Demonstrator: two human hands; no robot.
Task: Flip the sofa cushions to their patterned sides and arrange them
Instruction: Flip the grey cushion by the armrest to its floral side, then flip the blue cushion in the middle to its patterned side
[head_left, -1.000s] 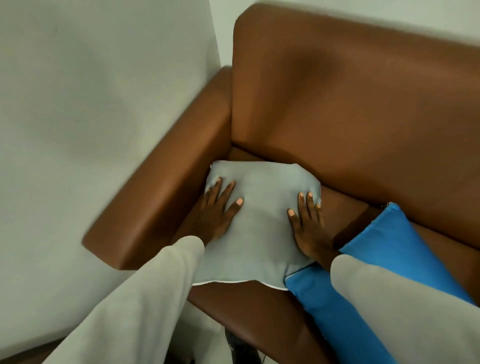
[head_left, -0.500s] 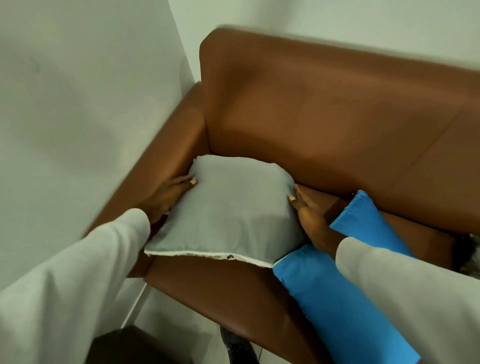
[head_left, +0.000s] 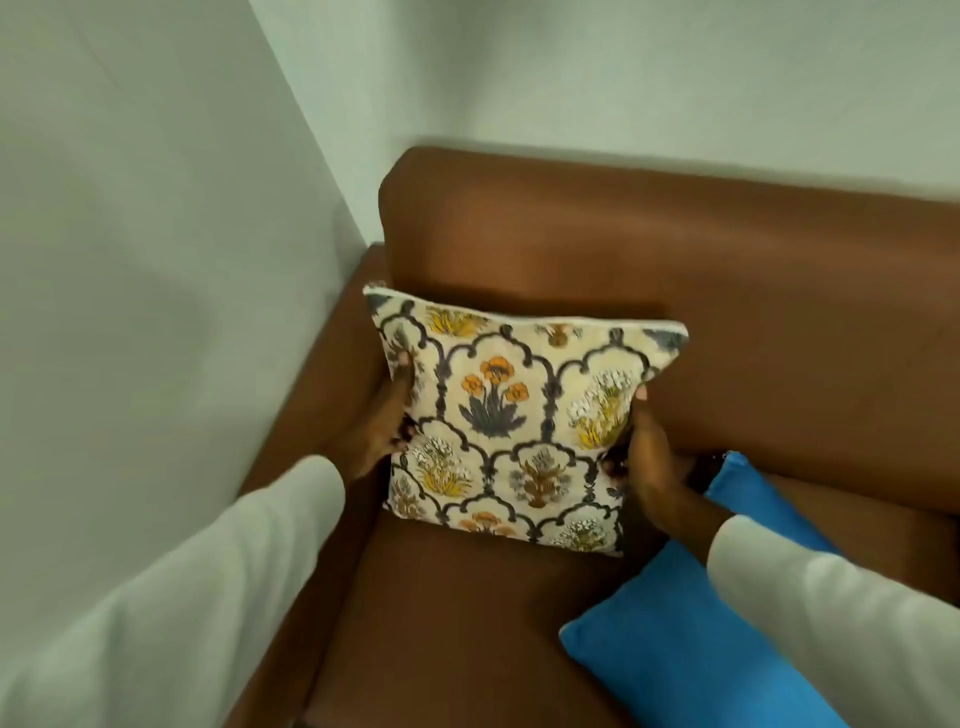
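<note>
Patterned cushion (head_left: 524, 431) stands upright in sofa (head_left: 727, 322) corner, floral face toward you. Your left hand (head_left: 374, 431) and right hand (head_left: 649, 467) clamp opposite side edges, fingers closed on it. Blue cushion (head_left: 691, 649) lies flat, nearest your right hand; likely next.
</note>
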